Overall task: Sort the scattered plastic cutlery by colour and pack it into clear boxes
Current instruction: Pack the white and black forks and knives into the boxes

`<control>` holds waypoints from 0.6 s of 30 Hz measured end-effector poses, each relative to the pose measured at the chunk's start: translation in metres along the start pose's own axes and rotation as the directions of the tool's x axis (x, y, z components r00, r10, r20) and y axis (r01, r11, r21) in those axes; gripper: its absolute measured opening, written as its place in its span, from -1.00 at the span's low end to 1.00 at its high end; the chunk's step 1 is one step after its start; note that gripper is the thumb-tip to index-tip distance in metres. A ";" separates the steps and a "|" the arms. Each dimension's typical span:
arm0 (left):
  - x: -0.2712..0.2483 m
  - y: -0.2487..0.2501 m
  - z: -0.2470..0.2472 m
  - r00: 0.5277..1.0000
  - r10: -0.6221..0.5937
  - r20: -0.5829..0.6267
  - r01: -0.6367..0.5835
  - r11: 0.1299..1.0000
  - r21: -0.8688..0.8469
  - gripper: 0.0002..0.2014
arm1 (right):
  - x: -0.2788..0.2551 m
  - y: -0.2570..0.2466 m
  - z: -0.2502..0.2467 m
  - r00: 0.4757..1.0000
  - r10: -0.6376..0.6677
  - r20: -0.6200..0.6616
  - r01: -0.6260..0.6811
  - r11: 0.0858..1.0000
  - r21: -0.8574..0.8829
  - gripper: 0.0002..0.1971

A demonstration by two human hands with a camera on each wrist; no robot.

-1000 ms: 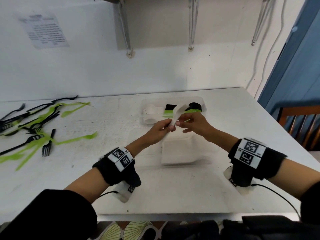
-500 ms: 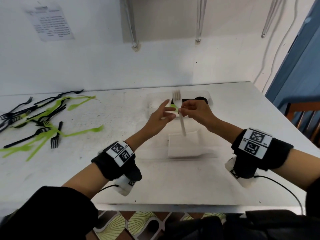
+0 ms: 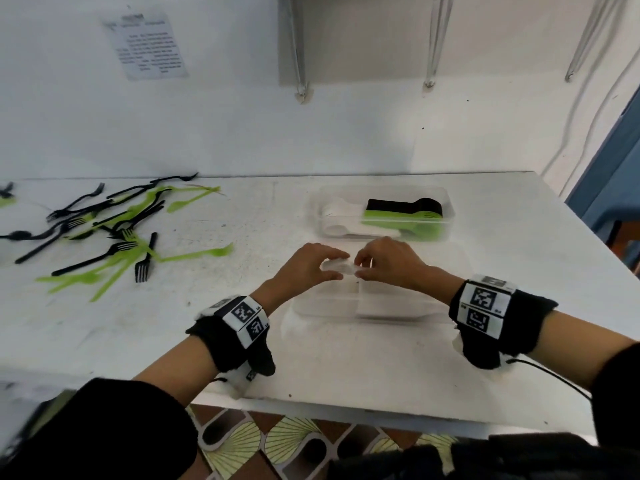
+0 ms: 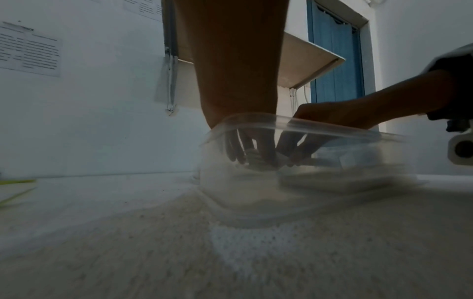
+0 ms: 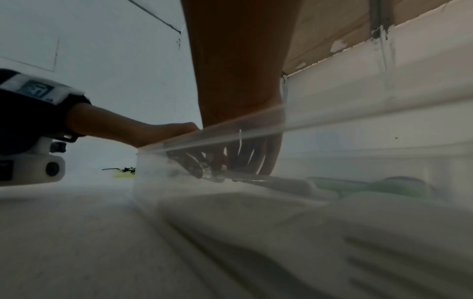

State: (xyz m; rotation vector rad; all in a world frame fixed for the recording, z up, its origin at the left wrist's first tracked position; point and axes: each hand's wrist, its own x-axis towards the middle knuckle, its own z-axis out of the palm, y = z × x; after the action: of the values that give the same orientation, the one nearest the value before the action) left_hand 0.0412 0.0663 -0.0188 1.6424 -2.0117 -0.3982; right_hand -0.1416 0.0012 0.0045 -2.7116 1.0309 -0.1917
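A white plastic fork (image 3: pixel 341 266) lies roughly level, low inside the near clear box (image 3: pixel 298 306). My left hand (image 3: pixel 327 262) pinches one end of it and my right hand (image 3: pixel 361 268) pinches the other. A flat stack of white cutlery (image 3: pixel 391 301) lies in the box under my right hand. In the left wrist view the left fingers (image 4: pixel 245 149) show through the box wall (image 4: pixel 320 129), blurred, around the white fork (image 4: pixel 258 160). The right wrist view shows the right fingers (image 5: pixel 258 157) behind the box rim (image 5: pixel 230 126).
A second clear box (image 3: pixel 446 206) behind the near one holds white, green and black cutlery in stacks. Several black and green forks (image 3: pixel 114 233) lie scattered at the table's left. A shelf with brackets (image 3: pixel 301 84) hangs on the wall. The table's front edge (image 3: pixel 346 410) is close to me.
The white fork, held upright above the boxes half a second ago, has come down flat into the near box. Both hands dropped with it, and my left hand has taken hold of it.
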 end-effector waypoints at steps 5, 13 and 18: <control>0.005 0.000 -0.002 0.998 -0.066 0.023 0.062 0.989 0.136 -0.71 | -0.001 0.006 0.007 0.999 -0.002 0.044 -0.001 0.998 0.065 -0.70; 0.007 -0.007 -0.001 0.993 -0.120 -0.023 0.120 0.925 0.361 -0.75 | -0.017 0.035 0.002 0.999 0.046 -0.021 -0.046 0.999 0.022 -0.73; 0.011 -0.001 -0.004 0.993 -0.097 0.069 0.045 0.839 0.542 -0.73 | -0.014 0.029 0.007 1.000 0.013 -0.005 -0.014 0.993 -0.121 -0.73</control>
State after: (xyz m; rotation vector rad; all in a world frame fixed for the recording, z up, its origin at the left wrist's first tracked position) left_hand 0.0423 0.0556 -0.0137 2.0648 -2.2768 0.0929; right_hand -0.1686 -0.0094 -0.0108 -2.8127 1.0956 -0.1372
